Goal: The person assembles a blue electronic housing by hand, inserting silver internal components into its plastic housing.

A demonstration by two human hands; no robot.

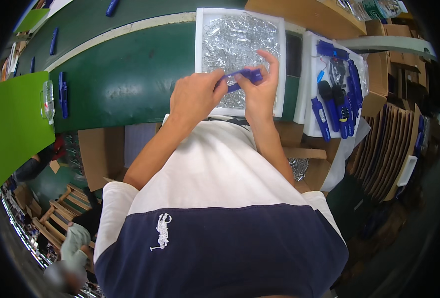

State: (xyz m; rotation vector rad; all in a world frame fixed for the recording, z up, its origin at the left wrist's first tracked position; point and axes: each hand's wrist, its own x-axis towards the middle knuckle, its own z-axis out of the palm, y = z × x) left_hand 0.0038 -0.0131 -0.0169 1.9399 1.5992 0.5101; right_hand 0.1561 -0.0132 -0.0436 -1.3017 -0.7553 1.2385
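Note:
Between my two hands is a blue plastic casing piece [252, 75], long and narrow, its exact kind unclear. My left hand [194, 97] pinches its left end, fingers closed and partly hiding it. My right hand [259, 94] grips the right end between thumb and bent fingers, one finger raised off it. Below the hands, a white tray [199, 54] holds a heap of small shiny bent-wire metal parts [237, 37]. A second white tray [303, 84] to the right carries several blue handheld devices [321, 119], some with black heads, plus loose wires.
The green worktable [130, 74] extends left, with a blue casing [63, 94] beside a lime-green board [19, 119]. Blue pieces [54, 41] lie on the far green surface. Cardboard boxes [101, 154] stand below the edge. A person [76, 248] is at lower left.

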